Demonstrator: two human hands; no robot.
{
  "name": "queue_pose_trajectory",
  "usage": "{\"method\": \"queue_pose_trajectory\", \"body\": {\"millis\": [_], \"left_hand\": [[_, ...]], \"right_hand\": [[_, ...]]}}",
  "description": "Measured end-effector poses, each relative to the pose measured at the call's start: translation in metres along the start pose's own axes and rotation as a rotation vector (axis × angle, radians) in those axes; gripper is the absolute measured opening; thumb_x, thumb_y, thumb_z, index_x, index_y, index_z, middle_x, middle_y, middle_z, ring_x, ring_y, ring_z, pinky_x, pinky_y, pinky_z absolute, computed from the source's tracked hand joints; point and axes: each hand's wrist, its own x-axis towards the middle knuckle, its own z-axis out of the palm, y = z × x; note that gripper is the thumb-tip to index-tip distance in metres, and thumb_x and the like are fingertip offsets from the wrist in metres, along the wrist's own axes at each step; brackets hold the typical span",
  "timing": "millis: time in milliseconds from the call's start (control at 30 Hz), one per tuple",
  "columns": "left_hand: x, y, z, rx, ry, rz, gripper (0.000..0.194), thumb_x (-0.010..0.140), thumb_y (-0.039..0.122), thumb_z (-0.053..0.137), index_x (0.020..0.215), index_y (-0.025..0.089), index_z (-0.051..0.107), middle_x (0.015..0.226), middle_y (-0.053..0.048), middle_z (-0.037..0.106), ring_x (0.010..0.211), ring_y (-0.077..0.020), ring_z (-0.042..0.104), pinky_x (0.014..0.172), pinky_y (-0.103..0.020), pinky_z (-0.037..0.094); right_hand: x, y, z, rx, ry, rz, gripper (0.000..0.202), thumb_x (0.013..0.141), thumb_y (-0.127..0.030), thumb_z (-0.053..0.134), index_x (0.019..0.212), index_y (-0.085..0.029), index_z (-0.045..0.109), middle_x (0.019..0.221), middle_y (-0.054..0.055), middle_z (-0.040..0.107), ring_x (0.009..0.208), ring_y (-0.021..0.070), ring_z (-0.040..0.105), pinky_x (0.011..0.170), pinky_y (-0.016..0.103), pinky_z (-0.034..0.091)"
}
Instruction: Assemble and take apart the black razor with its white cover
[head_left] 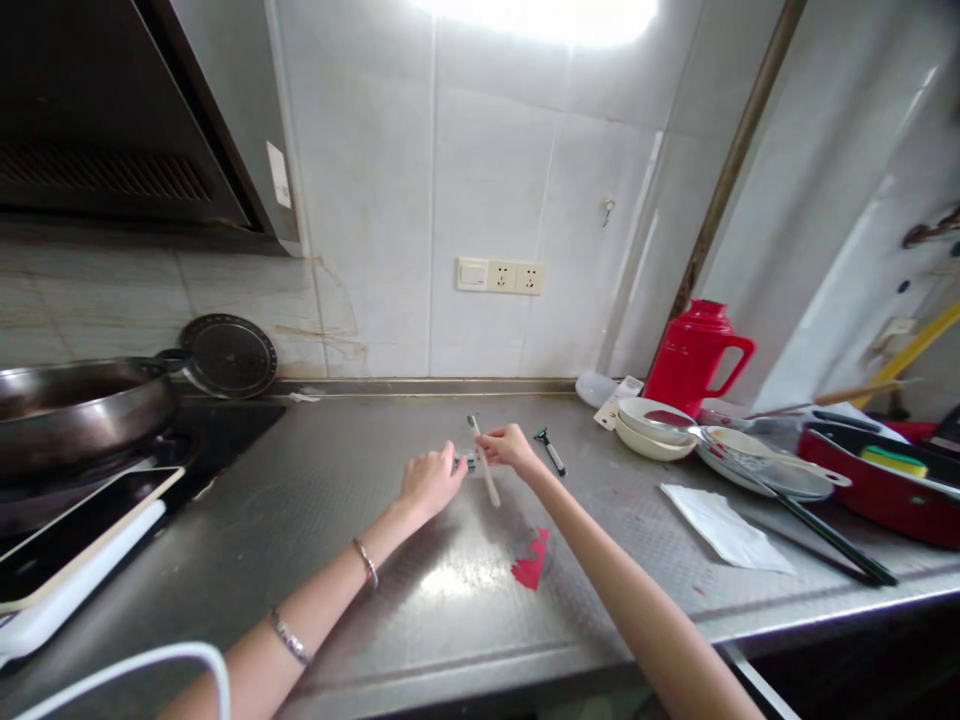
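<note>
My right hand [507,447] pinches a white toothbrush [487,474] by its upper part. The brush stands at a slant, dark bristles at the top and the handle's end down near the metal counter. To its left, my left hand [435,480] is closed, with thumb and fingers at a small dark-teal and pale object [466,461]. What that object is cannot be made out, and the fingers partly hide it. Right of my right hand lies a razor [551,451] with a dark handle and green at its head. A torn red scrap [532,562] lies nearer on the counter [360,620].
Left are a steel pan [90,405] on the stove, a tablet-like device [90,530] and a white cable [165,652]. Stacked bowls [656,440], a red thermos [694,360], a white paper sheet [724,527] and a red pot [877,490] stand or lie right.
</note>
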Motion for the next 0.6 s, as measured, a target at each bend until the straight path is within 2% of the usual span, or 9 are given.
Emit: {"method": "queue_pose_trajectory", "body": {"millis": [133,200,300,433,533,600], "left_hand": [[0.010,-0.010,0.005,-0.148,-0.037,0.019,0.022,0.083,0.037,0.045,0.094,0.020,0.053,0.084,-0.005,0.066,0.077,-0.0187,0.062,0.067,-0.027,0.042],[0.016,-0.015,0.010,-0.214,-0.029,0.083,0.022,0.079,0.035,0.050,0.095,0.019,0.052,0.092,-0.007,0.064,0.085,-0.0189,0.060,0.072,-0.028,0.043],[0.026,-0.020,0.018,-0.229,-0.020,0.203,0.027,0.077,0.031,0.051,0.100,0.017,0.051,0.104,-0.010,0.059,0.098,-0.0209,0.055,0.084,-0.031,0.042],[0.034,-0.025,0.027,-0.146,-0.057,0.277,0.039,0.077,0.027,0.048,0.113,0.013,0.047,0.116,-0.014,0.054,0.111,-0.0243,0.049,0.095,-0.036,0.036],[0.037,-0.027,0.031,-0.126,-0.074,0.311,0.047,0.079,0.026,0.045,0.123,0.012,0.041,0.127,-0.015,0.049,0.120,-0.0240,0.043,0.100,-0.035,0.031],[0.038,-0.028,0.032,-0.122,-0.076,0.307,0.052,0.079,0.027,0.044,0.128,0.011,0.037,0.131,-0.016,0.046,0.123,-0.0242,0.040,0.102,-0.035,0.029]], "right_hand": [[0.009,0.012,-0.063,-0.119,0.103,0.000,0.014,0.069,-0.021,0.060,0.059,-0.011,0.064,0.048,0.001,0.061,0.048,0.0113,0.060,0.045,0.016,0.048],[0.014,0.021,-0.095,-0.392,0.191,-0.006,0.015,0.069,-0.023,0.059,0.061,-0.012,0.065,0.051,0.001,0.063,0.051,0.0122,0.063,0.046,0.015,0.048],[0.018,0.034,-0.132,-0.542,0.209,0.011,0.015,0.069,-0.021,0.057,0.058,-0.012,0.064,0.053,0.004,0.065,0.053,0.0144,0.064,0.046,0.015,0.047],[0.020,0.049,-0.152,-0.723,0.168,0.045,0.017,0.068,-0.016,0.056,0.052,-0.011,0.061,0.055,0.009,0.066,0.049,0.0163,0.063,0.044,0.018,0.046],[0.025,0.058,-0.154,-0.841,0.148,0.069,0.016,0.069,-0.013,0.056,0.055,-0.009,0.063,0.058,0.013,0.067,0.051,0.0178,0.064,0.049,0.020,0.046],[0.030,0.063,-0.152,-0.918,0.155,0.078,0.014,0.071,-0.013,0.056,0.063,-0.008,0.066,0.064,0.015,0.068,0.060,0.0193,0.066,0.055,0.021,0.046]]}}
